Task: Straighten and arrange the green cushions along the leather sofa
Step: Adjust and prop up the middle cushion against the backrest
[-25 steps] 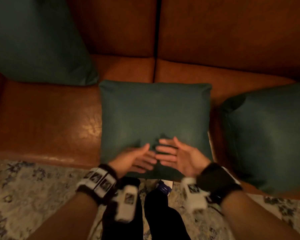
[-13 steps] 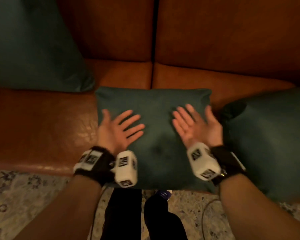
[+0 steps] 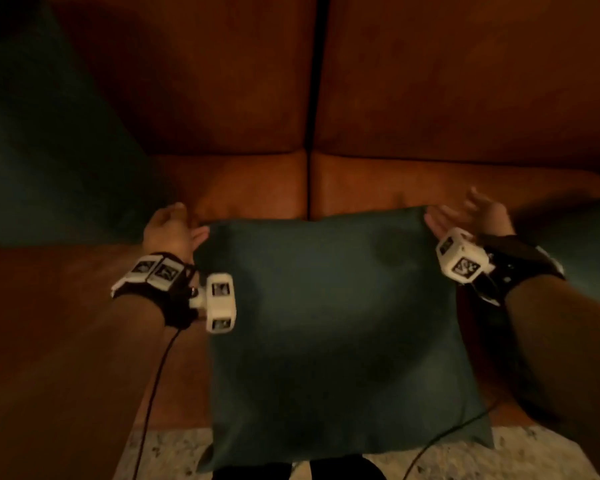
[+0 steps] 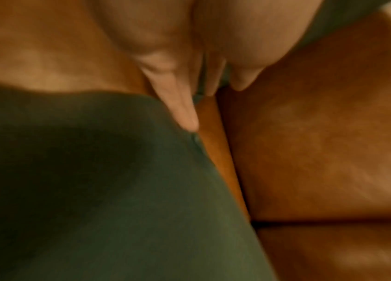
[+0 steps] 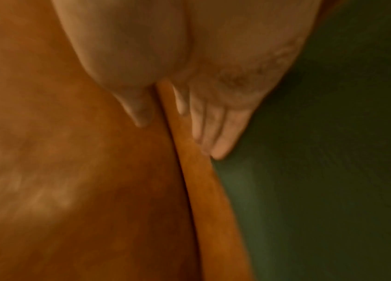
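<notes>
1. Middle cushion (image 3: 336, 327): a dark green square cushion lying across the front of the leather sofa (image 3: 66, 306). Its near edge hangs past the seat front, over the patterned rug (image 3: 160, 452); its far edge reaches the seam between the two seat pads.
2. Left hand (image 3: 170, 230): placed at the far left corner of the middle cushion, palm turned inward and touching the cushion's edge. In the left wrist view the fingers (image 4: 182, 106) are straight and close together, their tips lying along the cushion's edge where it meets the leather. They are not curled round the fabric.
3. Right hand (image 3: 471, 220): placed at the far right corner of the middle cushion, palm turned inward, fingers spread and loosely extended. In the right wrist view the fingers (image 5: 216, 129) lie straight beside green fabric (image 5: 321, 152); the blur leaves it unclear which cushion that is, and whether the hand presses on it.
4. Left cushion (image 3: 49, 150): a second green cushion propped against the sofa back at the left, well apart from the middle cushion.
5. Right cushion (image 3: 582, 258): a third green cushion at the right edge of the head view, just beside the right wrist; only part of it shows.
6. Wrist bands (image 3: 156, 271): each forearm carries a dark band with a white camera block, and a thin black cable trails from each toward the rug.
</notes>
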{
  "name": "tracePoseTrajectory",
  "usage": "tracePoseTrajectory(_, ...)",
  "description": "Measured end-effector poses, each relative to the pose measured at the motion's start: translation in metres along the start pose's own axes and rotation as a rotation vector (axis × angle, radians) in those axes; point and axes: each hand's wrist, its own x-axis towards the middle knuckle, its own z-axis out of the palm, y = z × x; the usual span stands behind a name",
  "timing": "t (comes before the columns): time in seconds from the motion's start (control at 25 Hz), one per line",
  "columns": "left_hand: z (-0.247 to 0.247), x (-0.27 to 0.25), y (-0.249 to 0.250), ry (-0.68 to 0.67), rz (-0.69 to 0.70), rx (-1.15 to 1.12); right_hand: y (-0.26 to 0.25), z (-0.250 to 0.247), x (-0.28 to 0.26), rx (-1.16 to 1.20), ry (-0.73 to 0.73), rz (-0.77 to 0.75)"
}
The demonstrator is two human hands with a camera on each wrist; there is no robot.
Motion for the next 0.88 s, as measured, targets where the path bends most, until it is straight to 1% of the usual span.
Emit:
tracePoseTrajectory(0.04, -0.005, 0.008, -0.003, 0.048, 0.104, 0.288, -0.009, -0.004, 0.006, -0.245, 0.112, -0.109)
tracePoseTrajectory(0.08, -0.008, 0.013, -0.006, 0.045, 0.134, 0.569, -0.014, -0.006, 0.011, -0.505, 0.214, -0.199)
tracePoseTrajectory(0.12, -0.009, 0.018, -0.008, 0.006, 0.068, 0.755, -0.017, -0.004, 0.011, -0.761, 0.289, -0.241)
tracePoseTrajectory(0.16, -0.010, 0.021, -0.012, -0.052, -0.046, 0.804, -0.013, -0.003, 0.013, -0.914, 0.308, -0.222)
tracePoseTrajectory(0.2, -0.008, 0.022, -0.011, -0.100, -0.147, 0.774, -0.009, -0.001, 0.013, -1.022, 0.266, -0.163)
tracePoseTrajectory(0.24, -0.006, 0.022, -0.011, -0.126, -0.205, 0.716, -0.003, 0.000, 0.013, -1.071, 0.202, -0.078)
tracePoseTrajectory(0.28, -0.005, 0.020, -0.009, -0.123, -0.234, 0.653, 0.000, 0.002, 0.013, -1.125, 0.148, -0.017)
tracePoseTrajectory(0.32, -0.004, 0.017, -0.006, -0.106, -0.251, 0.590, 0.002, 0.005, 0.011, -1.117, 0.139, 0.027)
tracePoseTrajectory(0.36, -0.003, 0.015, -0.005, -0.083, -0.254, 0.521, 0.002, 0.005, 0.012, -1.094, 0.133, 0.026)
tracePoseTrajectory(0.44, -0.004, 0.007, 0.000, -0.025, -0.233, 0.374, -0.002, 0.001, 0.013, -0.982, 0.154, -0.059)
tracePoseTrajectory(0.48, -0.006, 0.005, 0.006, -0.008, -0.188, 0.309, -0.007, 0.000, 0.011, -0.903, 0.170, -0.107)
tracePoseTrajectory(0.56, -0.009, -0.009, 0.031, 0.011, -0.018, 0.243, -0.030, 0.005, -0.003, -0.751, 0.153, -0.185)
tracePoseTrajectory(0.64, -0.005, -0.036, 0.075, -0.006, 0.148, 0.220, -0.068, 0.017, -0.028, -0.601, 0.085, -0.273)
tracePoseTrajectory(0.72, -0.005, -0.064, 0.121, -0.023, 0.300, 0.133, -0.106, 0.029, -0.057, -0.482, 0.009, -0.373)
tracePoseTrajectory(0.8, -0.006, -0.081, 0.157, -0.007, 0.422, 0.065, -0.135, 0.041, -0.079, -0.426, -0.040, -0.513)
tracePoseTrajectory(0.88, -0.008, -0.090, 0.178, 0.028, 0.497, 0.057, -0.151, 0.050, -0.087, -0.417, -0.048, -0.652)
